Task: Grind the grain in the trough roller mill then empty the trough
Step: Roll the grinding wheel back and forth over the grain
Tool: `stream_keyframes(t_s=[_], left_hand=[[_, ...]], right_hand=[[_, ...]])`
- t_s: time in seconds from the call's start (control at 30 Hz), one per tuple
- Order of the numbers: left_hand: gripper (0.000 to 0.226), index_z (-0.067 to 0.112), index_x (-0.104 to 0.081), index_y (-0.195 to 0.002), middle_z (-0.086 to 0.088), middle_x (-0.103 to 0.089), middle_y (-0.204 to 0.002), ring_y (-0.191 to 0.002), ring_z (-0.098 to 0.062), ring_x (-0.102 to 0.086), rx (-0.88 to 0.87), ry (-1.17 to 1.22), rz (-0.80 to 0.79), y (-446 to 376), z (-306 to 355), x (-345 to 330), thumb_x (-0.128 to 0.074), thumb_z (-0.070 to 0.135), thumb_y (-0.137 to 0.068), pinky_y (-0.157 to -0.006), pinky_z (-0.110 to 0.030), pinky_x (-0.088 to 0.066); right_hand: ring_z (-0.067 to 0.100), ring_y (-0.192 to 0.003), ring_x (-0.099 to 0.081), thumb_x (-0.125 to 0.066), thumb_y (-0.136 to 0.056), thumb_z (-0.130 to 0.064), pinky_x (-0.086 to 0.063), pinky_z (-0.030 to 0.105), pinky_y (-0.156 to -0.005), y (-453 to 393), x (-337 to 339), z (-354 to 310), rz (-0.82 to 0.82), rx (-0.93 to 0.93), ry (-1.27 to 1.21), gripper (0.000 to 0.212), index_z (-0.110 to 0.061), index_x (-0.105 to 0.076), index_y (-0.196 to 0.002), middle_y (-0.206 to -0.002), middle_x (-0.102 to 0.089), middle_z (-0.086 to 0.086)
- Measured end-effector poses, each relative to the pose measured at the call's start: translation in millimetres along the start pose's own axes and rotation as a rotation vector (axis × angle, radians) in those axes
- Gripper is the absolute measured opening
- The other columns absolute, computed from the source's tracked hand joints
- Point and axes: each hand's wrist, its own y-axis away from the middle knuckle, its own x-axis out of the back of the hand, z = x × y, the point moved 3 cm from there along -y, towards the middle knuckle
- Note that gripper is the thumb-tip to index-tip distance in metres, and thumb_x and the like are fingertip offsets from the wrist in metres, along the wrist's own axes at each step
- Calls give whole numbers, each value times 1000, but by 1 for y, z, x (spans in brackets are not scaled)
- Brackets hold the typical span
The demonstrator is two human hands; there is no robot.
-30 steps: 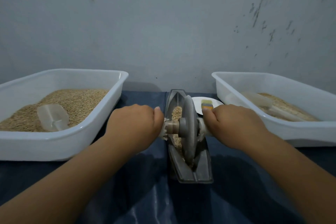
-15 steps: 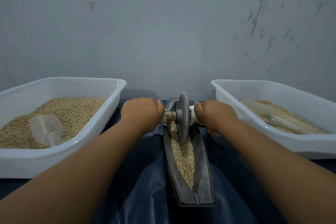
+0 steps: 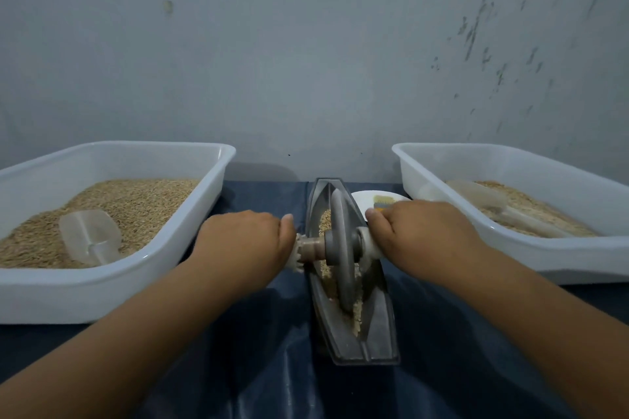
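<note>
You're gripping the roller wheel's (image 3: 341, 250) axle from both sides: your left hand (image 3: 250, 241) is curling round the left handle, your right hand (image 3: 422, 235) round the right one. The wheel is standing upright in the grey trough (image 3: 377, 326), sitting on the dark blue surface (image 3: 272, 367), with grain (image 3: 356, 311) lying along its groove. White tubs of grain are flanking it, the left tub (image 3: 102, 292) and the right tub (image 3: 561, 258), each holding a clear scoop.

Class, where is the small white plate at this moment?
In the head view, the small white plate sits on the blue cloth just right of the trough's far end, between it and the right tub, partly behind the right hand.
</note>
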Motion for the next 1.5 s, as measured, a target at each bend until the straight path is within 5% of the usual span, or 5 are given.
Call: stream_keyframes(t_s=[0.4,0.57,0.83,1.13,1.5], left_hand=[[64,6,-18,-146,-11,-57,-109,-88,-29,-58,194,29,64,-64,-17,-37,-51,20,-93,-62,-35,-45],[42,14,-50,-115,0,-44,-80,-73,-24,-52,210,153,107,-26,-4,-20,-17,30,-96,-60,-31,-37],[52,16,-37,-65,2,-30,-53,-58,-17,-39,383,269,247,2,6,14,-5,49,-89,-57,-31,-33],[44,11,-36,-137,-5,-59,-106,-86,-27,-58,214,29,106,-59,-12,-24,-40,29,-97,-65,-33,-45],[45,10,-17,-135,-5,-49,-97,-84,-24,-55,-22,12,45,1,8,8,-31,28,-97,-70,-32,-49]], right_hand=[[27,-67,-57,-14,-100,-48,-33,33,-59,-72,-42,13,152,-75,2,54,-22,-40,-60,-61,-45,-2],[13,-52,-40,-8,-95,-50,-22,27,-49,-22,-25,7,92,-79,30,55,-25,-44,-61,-55,-39,-6],[19,-59,-52,-13,-100,-48,-41,30,-53,21,-10,10,40,-73,1,50,-23,-42,-67,-56,-43,-6],[21,-64,-51,-16,-100,-49,-39,33,-60,-61,-49,21,94,-161,-89,59,-21,-57,-68,-64,-50,-2],[15,-65,-55,-13,-99,-54,-47,34,-63,12,-5,11,-126,-84,-189,56,-26,-47,-64,-63,-51,-3]])
